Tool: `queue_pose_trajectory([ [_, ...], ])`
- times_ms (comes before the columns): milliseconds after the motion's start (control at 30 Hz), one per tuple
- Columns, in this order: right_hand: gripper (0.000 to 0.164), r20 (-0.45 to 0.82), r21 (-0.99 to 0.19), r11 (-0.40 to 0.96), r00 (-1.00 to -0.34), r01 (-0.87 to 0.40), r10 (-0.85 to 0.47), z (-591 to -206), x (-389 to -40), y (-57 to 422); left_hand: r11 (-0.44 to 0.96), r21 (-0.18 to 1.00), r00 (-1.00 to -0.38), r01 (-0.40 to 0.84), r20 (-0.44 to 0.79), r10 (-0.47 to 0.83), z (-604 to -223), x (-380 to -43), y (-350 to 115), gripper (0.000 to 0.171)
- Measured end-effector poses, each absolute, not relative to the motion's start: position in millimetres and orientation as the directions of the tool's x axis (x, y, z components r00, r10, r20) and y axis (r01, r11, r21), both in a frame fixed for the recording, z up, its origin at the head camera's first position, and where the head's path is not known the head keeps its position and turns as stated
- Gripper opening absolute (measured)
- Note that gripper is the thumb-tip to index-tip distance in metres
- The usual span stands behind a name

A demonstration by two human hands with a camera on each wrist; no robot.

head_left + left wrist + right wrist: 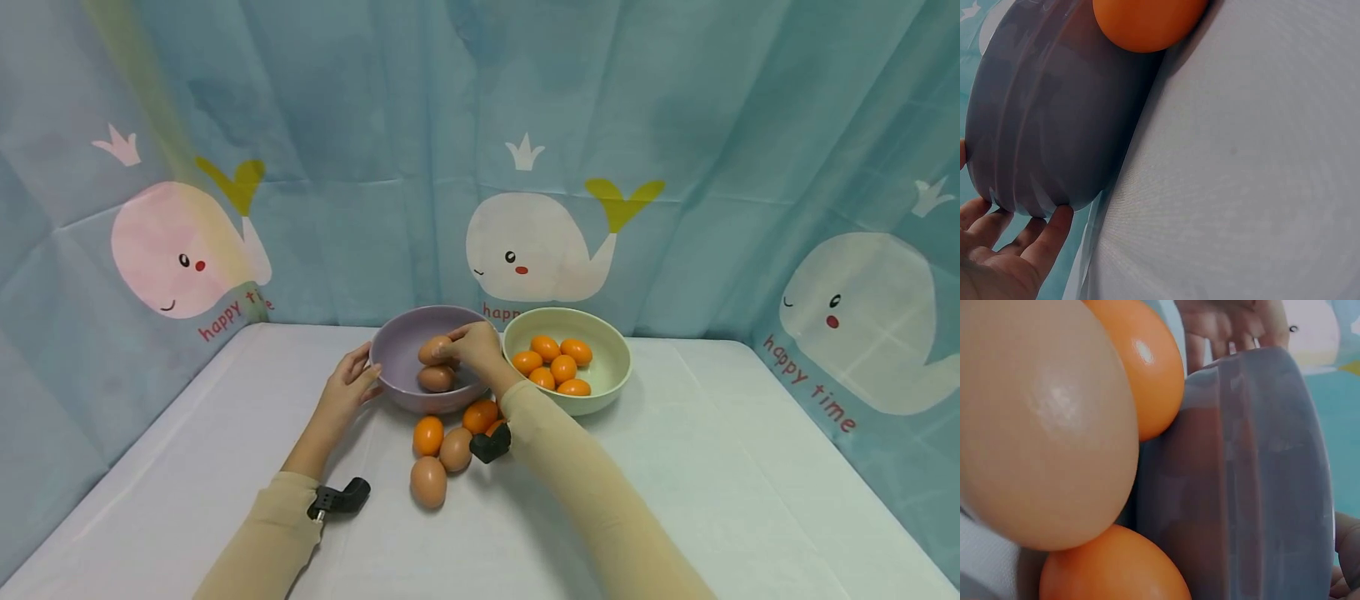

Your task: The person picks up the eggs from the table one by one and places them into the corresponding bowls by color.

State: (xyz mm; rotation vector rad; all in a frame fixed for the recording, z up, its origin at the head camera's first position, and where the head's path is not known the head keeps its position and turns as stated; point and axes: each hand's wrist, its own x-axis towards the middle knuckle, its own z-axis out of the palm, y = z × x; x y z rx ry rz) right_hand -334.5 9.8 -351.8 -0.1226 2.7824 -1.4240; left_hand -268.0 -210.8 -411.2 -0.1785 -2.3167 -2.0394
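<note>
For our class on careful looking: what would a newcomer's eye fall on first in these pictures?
Probably the glossy orange ovals in the green bowl. To its left, the right hand grips a brown egg within the purple bowl, whose rim the left hand holds. Behind, pale whales decorate the blue curtain.

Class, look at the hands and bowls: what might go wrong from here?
The brown egg in the right hand might crack if it knocks the egg beneath. The purple bowl could shift if the left hand at its rim pushes. Loose eggs on the white table might roll if bumped.
</note>
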Motion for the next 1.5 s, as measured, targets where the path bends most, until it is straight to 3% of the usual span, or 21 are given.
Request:
queue_pose_trajectory([
  [633,0.031,-0.119,-0.789,0.614,-0.985,0.015,-0.128,-357,-337,1,0.124,0.985,-0.992,0.117,0.111,0.052,-410,-267,-211,0.064],
  [1233,0.023,-0.064,-0.708,0.702,-0.984,-0.075,-0.169,-357,-336,6,0.106,0.988,-0.992,0.116,0.110,0.062,-413,-269,-210,0.064],
  [1500,0.029,0.030,-0.797,0.582,-0.973,-0.161,-0.228,-341,-321,15,0.104,0.987,-0.991,0.126,0.121,0.059,-412,-268,-212,0.064],
])
